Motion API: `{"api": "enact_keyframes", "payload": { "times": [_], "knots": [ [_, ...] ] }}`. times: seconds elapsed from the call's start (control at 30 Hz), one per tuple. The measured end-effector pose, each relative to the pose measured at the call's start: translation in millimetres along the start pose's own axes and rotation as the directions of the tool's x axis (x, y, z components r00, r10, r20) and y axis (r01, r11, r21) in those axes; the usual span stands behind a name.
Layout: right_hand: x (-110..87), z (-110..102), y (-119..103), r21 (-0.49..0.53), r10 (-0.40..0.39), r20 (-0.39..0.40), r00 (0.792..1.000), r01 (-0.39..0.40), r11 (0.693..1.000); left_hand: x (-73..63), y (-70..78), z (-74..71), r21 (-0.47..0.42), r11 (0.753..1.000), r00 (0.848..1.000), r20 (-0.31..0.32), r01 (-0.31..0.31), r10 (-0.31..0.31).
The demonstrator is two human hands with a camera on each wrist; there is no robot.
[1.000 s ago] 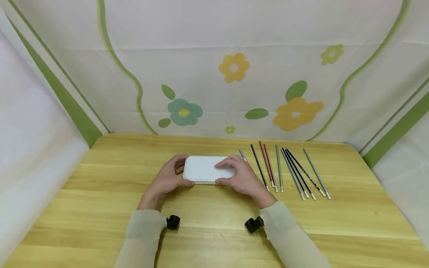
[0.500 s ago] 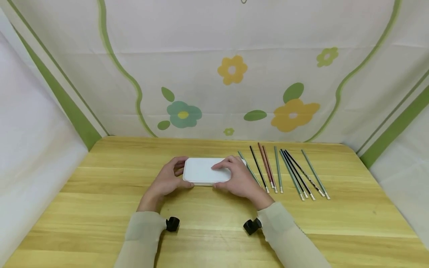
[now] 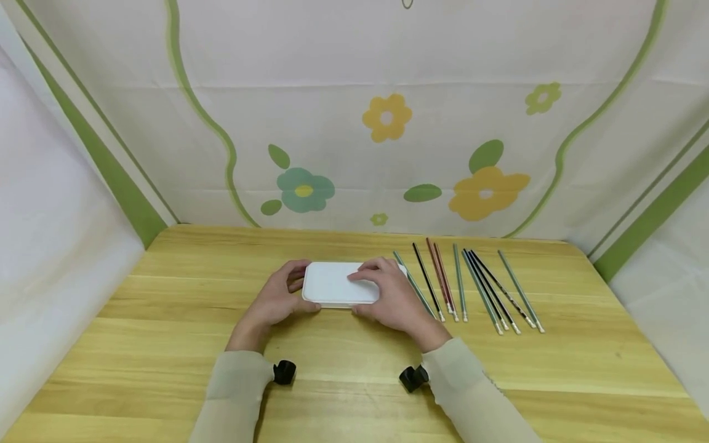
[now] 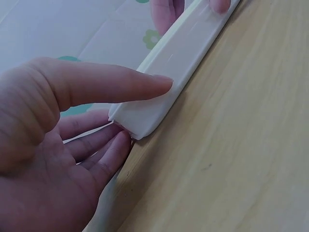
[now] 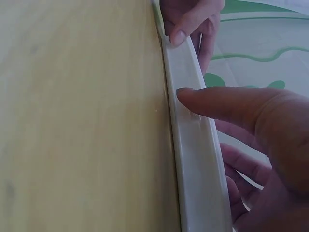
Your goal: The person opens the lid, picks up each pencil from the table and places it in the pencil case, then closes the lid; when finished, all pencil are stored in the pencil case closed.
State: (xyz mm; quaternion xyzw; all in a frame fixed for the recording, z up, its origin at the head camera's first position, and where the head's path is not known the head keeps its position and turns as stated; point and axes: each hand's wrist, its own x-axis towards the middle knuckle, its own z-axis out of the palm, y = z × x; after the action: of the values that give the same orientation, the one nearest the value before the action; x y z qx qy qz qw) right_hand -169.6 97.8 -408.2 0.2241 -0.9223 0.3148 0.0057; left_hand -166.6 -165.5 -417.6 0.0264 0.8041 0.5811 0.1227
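At the left, my left hand [image 3: 277, 295] is gripping the left end of a white case [image 3: 335, 283], the thumb pressing the near wall and the curled fingers reaching round the end; that grip is spanning the box's narrow way. The case itself is lying flat, long side towards me, on the wooden table [image 3: 332, 394]. Its smooth walls are looking stiff, so I am judging it firm and fairly light, though what is inside is not showing. The glossy finish is suggesting some slip, so I am favouring the long walls, pinched between thumb and fingers near both ends, over the slick top.

Further right, my right hand [image 3: 390, 295] is holding the other half, its thumb lying against the near wall, its other fingers bending beyond the far edge and one finger curving over the top; whether that fingertip is touching, I cannot tell.

Just beside that hand, a slanting teal pencil [image 3: 422, 295] is resting by the case's right end, perhaps touching it. Then a black pencil [image 3: 428, 280], two reddish pencils [image 3: 437, 272], an upright-lying teal one [image 3: 460, 282], a tight bunch of pencils [image 3: 482, 289] and a last teal pencil [image 3: 520, 291] are lying in turn.
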Motion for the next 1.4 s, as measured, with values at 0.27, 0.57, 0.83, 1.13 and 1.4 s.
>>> {"api": "enact_keyframes", "payload": {
  "times": [0.27, 0.57, 0.83, 1.13, 1.4],
  "knots": [
    [0.1, 1, -11, -0.336, -0.132, 0.03, 0.991, 0.134, 0.932, -0.3, -1.2, -0.4, -0.021, 1.0, 1.0, -0.002, 0.009, -0.009],
    [1.2, 1, -23, -0.512, -0.262, 0.014, 0.965, 0.232, 0.827, 0.3, -2.8, 0.6, -0.014, 1.0, 1.0, -0.006, -0.001, 0.0],
    [5.9, 7, -32, -0.637, -0.278, 0.069, 0.958, 0.257, 0.727, 0.5, -4.8, 2.3, -0.012, 1.0, 1.0, -0.021, -0.005, 0.004],
    [7.3, 8, -32, -0.667, -0.312, 0.093, 0.945, 0.292, 0.685, 0.2, -4.3, 1.0, -0.014, 1.0, 1.0, -0.017, -0.024, 0.023],
    [6.2, 8, -35, -0.664, -0.29, 0.15, 0.945, 0.314, 0.679, 0.3, -5.9, 2.4, 0.003, 1.0, 0.999, -0.03, -0.023, 0.023]
  ]
}}
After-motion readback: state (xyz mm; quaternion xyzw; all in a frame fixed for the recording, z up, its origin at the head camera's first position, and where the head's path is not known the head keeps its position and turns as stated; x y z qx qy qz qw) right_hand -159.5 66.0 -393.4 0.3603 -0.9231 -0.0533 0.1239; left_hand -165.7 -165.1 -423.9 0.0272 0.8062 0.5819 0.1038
